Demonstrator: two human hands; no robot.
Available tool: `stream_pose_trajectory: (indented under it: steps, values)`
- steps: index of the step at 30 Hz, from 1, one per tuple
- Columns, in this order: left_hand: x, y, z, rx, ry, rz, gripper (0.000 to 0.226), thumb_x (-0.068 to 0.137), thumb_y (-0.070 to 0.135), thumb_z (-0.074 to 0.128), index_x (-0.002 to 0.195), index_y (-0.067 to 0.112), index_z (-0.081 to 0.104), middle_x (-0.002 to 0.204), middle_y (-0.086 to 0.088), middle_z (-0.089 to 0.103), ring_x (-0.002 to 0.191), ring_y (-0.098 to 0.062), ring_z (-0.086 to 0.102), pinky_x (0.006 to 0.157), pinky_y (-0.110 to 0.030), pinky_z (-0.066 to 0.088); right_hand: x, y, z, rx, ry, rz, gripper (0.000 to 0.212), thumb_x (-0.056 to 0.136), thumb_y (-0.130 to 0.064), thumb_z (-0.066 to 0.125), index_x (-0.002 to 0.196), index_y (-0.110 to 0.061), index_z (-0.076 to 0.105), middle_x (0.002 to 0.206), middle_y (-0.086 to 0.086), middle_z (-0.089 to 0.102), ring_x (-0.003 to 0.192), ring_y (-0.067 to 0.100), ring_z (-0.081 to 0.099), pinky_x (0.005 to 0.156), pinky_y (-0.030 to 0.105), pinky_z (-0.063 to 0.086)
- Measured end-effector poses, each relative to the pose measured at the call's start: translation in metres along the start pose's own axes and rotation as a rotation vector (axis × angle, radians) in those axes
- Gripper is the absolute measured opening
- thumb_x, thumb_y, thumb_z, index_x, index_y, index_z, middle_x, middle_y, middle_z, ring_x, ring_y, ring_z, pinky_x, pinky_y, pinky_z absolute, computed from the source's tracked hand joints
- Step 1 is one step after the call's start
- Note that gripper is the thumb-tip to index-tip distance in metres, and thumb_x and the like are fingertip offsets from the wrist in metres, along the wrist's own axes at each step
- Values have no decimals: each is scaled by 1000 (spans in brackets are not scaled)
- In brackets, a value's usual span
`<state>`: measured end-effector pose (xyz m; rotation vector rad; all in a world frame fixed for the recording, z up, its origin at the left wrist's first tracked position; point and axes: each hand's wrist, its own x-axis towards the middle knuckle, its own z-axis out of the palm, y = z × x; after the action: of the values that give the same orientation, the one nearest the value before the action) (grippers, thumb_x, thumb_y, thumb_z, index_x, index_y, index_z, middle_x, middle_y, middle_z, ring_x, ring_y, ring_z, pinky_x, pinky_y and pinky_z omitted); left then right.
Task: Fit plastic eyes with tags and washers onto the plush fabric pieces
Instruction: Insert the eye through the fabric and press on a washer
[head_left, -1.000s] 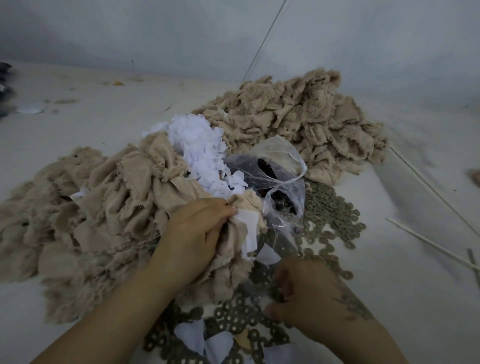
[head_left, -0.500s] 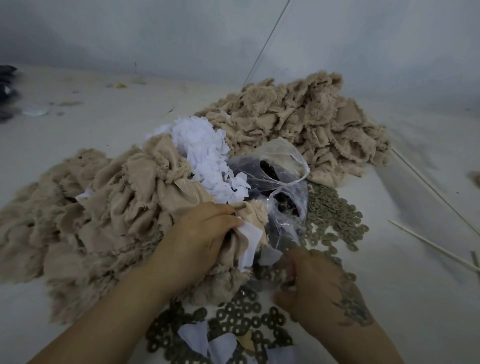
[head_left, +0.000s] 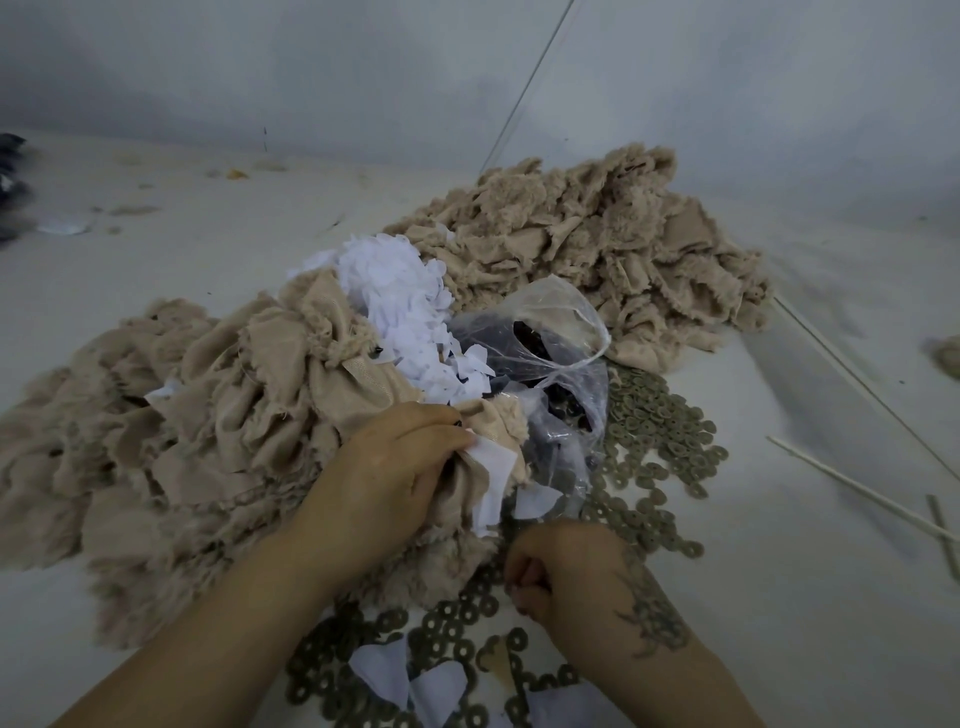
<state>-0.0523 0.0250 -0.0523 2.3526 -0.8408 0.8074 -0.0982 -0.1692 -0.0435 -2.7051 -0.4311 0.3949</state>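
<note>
My left hand (head_left: 395, 467) grips a beige plush piece (head_left: 493, 431) with a white tag (head_left: 493, 467) lying against it, on the near pile of plush pieces (head_left: 208, 415). My right hand (head_left: 566, 577) hovers low over scattered grey washers (head_left: 457, 629), fingers curled; whether it pinches a washer is hidden. A clear plastic bag (head_left: 550, 358) with dark plastic eyes lies just beyond the held piece. A heap of white tags (head_left: 400, 296) sits on the pile behind my left hand.
A second pile of beige plush pieces (head_left: 613, 249) lies at the back right. More washers (head_left: 654, 431) spread right of the bag. Thin white sticks (head_left: 857, 499) lie on the right. Loose white tags (head_left: 384, 675) rest among the washers near me.
My right hand has pulled back from the bag's edge toward me and curled over the near washers. My left hand keeps its grip on the plush piece and tag.
</note>
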Motion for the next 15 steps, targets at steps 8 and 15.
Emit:
stream_pose_trajectory:
  steps: [8,15]
  values:
    - [2,0,1,-8,-61,52,20,84,-7,67,100,1,76,106,-10,73,99,-19,67,92,-27,50,-6,14,-6,75,196,-28,22,89,-14,68,98,-30,80,93,-20,72,86,0,65,78,-4,38]
    - [4,9,3,-55,-105,158,23,89,7,54,95,0,74,100,-11,73,86,-23,67,81,-31,52,11,1,-20,864,613,-77,25,81,-2,77,85,-28,76,74,-9,75,66,2,70,60,13,54]
